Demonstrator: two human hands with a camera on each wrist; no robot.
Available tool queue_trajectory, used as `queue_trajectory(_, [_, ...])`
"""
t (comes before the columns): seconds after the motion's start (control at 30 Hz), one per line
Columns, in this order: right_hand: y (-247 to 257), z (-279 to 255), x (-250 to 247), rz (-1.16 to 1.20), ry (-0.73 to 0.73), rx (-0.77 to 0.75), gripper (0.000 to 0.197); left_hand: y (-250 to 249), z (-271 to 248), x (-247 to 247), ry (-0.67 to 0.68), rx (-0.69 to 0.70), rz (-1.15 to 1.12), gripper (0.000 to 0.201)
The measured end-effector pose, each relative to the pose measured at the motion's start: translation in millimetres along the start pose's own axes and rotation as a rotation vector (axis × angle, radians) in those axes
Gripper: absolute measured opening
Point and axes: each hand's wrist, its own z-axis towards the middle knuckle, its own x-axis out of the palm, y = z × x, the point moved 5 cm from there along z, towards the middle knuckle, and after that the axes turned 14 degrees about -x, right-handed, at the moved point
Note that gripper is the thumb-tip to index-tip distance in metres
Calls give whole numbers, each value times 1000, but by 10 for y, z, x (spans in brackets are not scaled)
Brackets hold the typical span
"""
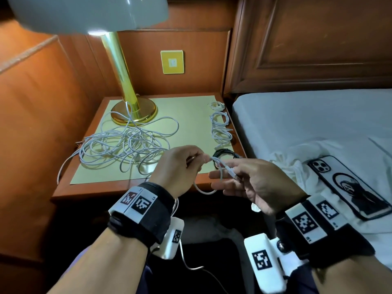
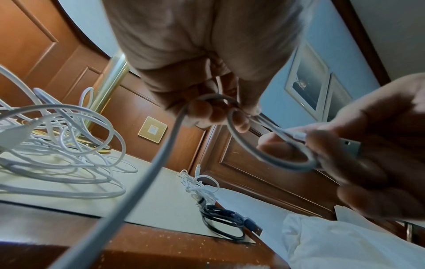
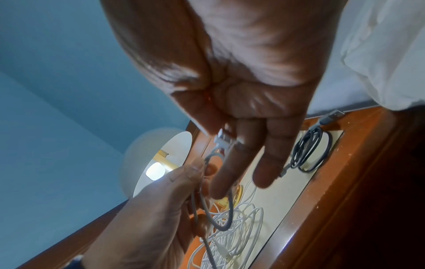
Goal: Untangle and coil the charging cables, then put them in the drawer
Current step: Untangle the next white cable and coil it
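From the head view, the left hand pinches a white cable whose plug end the right hand grips; the tangle lies beyond the left hand on the surface.

Left wrist view: loops should stay even.

Right wrist view: the plug sits pinched; I'd keep it anchored while winding.

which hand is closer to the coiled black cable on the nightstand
Right. The right hand hovers just in front of the coiled black cable; the left hand is farther off, left of it.
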Motion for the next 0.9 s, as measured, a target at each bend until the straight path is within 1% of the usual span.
queue_trajectory(0.1, [-15, -6, 64, -19, 108, 16, 31, 2, 11, -60, -52, -16, -14, 14])
queue_trajectory(0.17, [-34, 18, 80, 47, 125, 2, 25, 6, 17, -88, -67, -21, -53, 13])
queue_trajectory(0.23, [-29, 37, 86, 133, 116, -21, 28, -2, 18, -100, -71, -9, -73, 12])
queue_trajectory(0.33, [-18, 59, 43, 147, 70, -52, 37, -63, 0, -99, -93, 72, -94, 10])
queue_trajectory(0.4, [-10, 65, 23, 81, 49, -83, 37, -106, -25, -96, -123, 146, -85, 9])
queue_trajectory(0.5, [-13, 77, -15, -132, -18, -144, 27, -152, -55, -92, -170, 234, -44, 8])
queue_trajectory(0.57, [-8, 83, -46, -333, -71, -204, 23, -162, -61, -91, -193, 254, -16, 8])
queue_trajectory(0.6, [-5, 84, -58, -402, -95, -224, 21, -161, -60, -91, -201, 257, -8, 8])
queue_trajectory(0.63, [-10, 86, -64, -422, -111, -224, 19, -157, -57, -88, -206, 259, -3, 8])
queue_trajectory(0.7, [-39, 84, -58, -312, -114, -168, 17, -144, -47, -82, -211, 262, 0, 8])
queue_trajectory(0.83, [-32, 35, -36, 57, -126, -45, 15, -153, -42, -87, -240, 271, 0, 7])
queue_trajectory(0.9, [-8, 8, -19, 198, -77, -7, 18, -162, -49, -93, -257, 268, -12, 6])
